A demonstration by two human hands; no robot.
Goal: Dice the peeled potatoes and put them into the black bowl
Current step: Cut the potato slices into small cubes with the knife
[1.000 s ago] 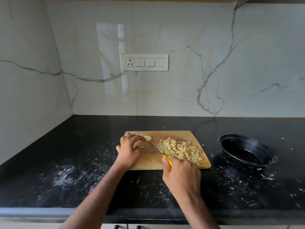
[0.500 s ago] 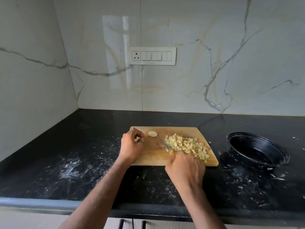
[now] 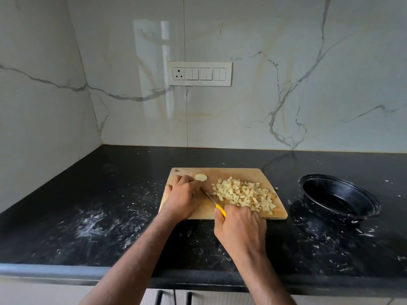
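On the black counter [image 3: 110, 194], a wooden cutting board [image 3: 237, 175] lies in front of a marble wall. The left hand [image 3: 182, 194] rests on the board's left part with its fingers curled down over something; what lies under them is hidden, so I cannot tell whether it pinches a potato piece. A round potato slice [image 3: 201, 177] lies flat just beyond that hand's fingertips, at the board's far left. The right hand [image 3: 240, 227] grips the yellow handle of a small knife [image 3: 212, 202], fingers wrapped tight around it; the blade points toward the left hand, and its tip reaches that hand's fingers. A pile of diced potato [image 3: 242, 192] covers the board's right half, close to the right hand's knuckles. The black bowl [image 3: 339, 198] sits on the counter to the right of the board, apart from it, with no potato visible inside. White smears and crumbs speckle the counter. A switch panel [image 3: 199, 73] is set in the wall.
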